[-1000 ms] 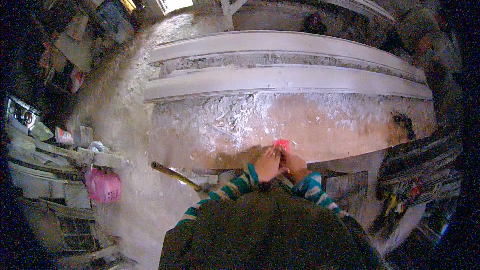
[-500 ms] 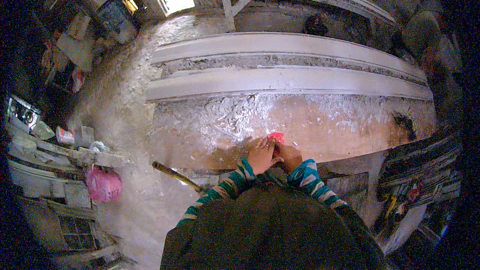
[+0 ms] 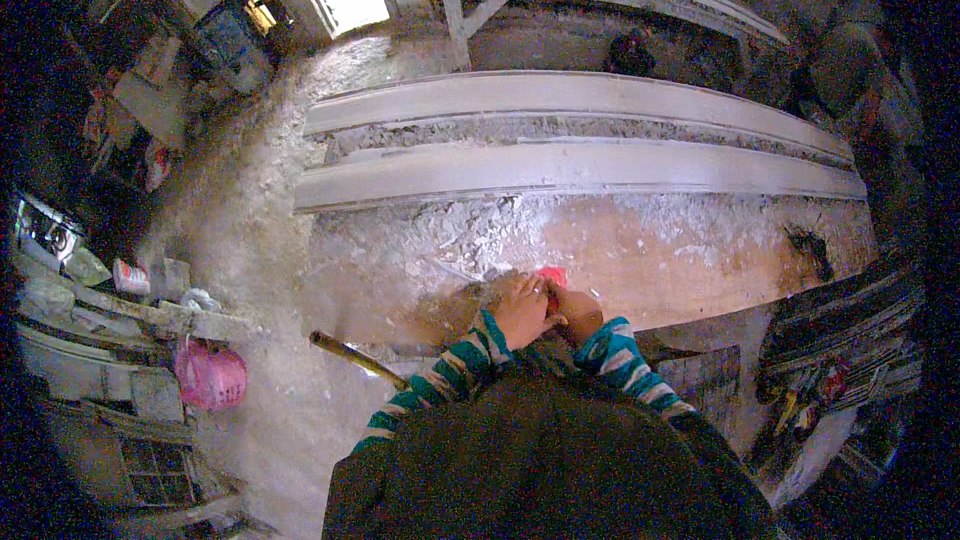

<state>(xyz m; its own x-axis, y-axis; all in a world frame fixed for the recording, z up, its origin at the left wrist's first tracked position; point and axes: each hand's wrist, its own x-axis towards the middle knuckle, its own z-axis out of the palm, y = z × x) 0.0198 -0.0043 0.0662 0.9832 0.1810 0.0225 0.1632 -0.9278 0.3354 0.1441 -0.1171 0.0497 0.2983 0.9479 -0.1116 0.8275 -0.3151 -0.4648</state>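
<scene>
Red object (image 3: 552,274), teal-striped sleeves (image 3: 622,362)

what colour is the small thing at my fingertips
The small thing is red, seen in the head view.

From my end I see a wooden-looking tabletop (image 3: 690,265) – smooth rightward, rough and crusted leftward – matt boards (image 3: 580,168), cloth sleeves (image 3: 622,358), a plastic-looking bucket (image 3: 213,377); the red piece's (image 3: 552,274) material I can't tell.
</scene>
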